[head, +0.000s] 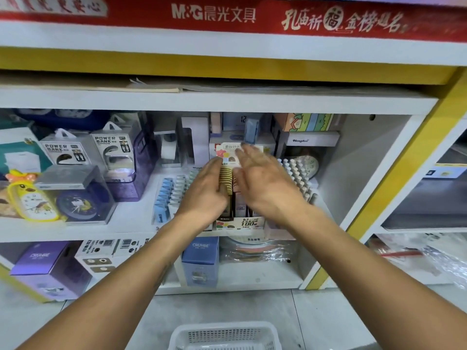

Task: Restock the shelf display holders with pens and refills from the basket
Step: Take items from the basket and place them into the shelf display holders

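Left hand: your left hand [206, 190] is curled against the left side of the tan pens [225, 176] in the holder [238, 222]; fingers bent round the row, thumb side toward you. Looks like a light grip or a steadying press; which one I can't tell.
Right hand: your right hand [262, 178] hovers over the right half of the holder, fingers spread and relaxed, grasping nothing that shows. Blurred, so contact with the packs under it is unclear.
Step, judged: squaring up stock in the holder, not yet a fresh load.
Do it well: keep the left hand as a stop on the tan row, bring the right palm in flat from the other side, close the gap evenly. Don't knock the white pens [298, 178] just right of the holder or the blue pens [165, 192] to its left.
Holder: middle shelf, front edge, printed lip facing you.
Basket: white basket [225, 335] on the floor, well below the holder; contents not visible from here.
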Available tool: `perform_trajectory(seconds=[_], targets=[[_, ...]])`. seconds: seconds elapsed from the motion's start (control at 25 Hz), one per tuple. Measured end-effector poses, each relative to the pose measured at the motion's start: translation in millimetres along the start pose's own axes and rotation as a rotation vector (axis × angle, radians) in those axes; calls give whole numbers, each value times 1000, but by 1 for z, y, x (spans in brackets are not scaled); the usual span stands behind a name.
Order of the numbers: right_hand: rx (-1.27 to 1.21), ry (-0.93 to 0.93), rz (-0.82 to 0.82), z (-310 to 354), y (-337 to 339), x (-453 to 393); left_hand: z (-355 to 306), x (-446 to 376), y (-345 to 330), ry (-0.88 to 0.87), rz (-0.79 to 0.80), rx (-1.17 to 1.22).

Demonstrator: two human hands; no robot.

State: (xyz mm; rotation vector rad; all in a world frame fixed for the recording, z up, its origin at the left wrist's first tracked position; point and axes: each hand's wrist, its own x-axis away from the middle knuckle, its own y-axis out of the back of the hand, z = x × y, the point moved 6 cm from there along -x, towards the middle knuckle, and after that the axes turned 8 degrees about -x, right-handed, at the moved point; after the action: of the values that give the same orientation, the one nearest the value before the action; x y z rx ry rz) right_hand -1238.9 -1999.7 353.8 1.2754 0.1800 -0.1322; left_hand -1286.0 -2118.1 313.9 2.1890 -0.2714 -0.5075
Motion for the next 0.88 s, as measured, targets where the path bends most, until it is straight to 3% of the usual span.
perform_trajectory(seconds=[0.08, 0.16, 0.36, 0.72, 0.88], targets=[[37, -77, -35, -26, 24, 4, -12, 2, -6, -174, 19, -181], [53, -176, 32, -56, 32, 10, -14, 4, -19, -266, 112, -344], [51, -205, 213, -81, 4, 16, -6, 1, -32, -249, 230, -461], [54, -201, 110, -87, 10, 14, -24, 2, -33, -267, 220, -508], [101, -165, 155, -82, -1, 13, -27, -2, -40, -278, 237, -531]])
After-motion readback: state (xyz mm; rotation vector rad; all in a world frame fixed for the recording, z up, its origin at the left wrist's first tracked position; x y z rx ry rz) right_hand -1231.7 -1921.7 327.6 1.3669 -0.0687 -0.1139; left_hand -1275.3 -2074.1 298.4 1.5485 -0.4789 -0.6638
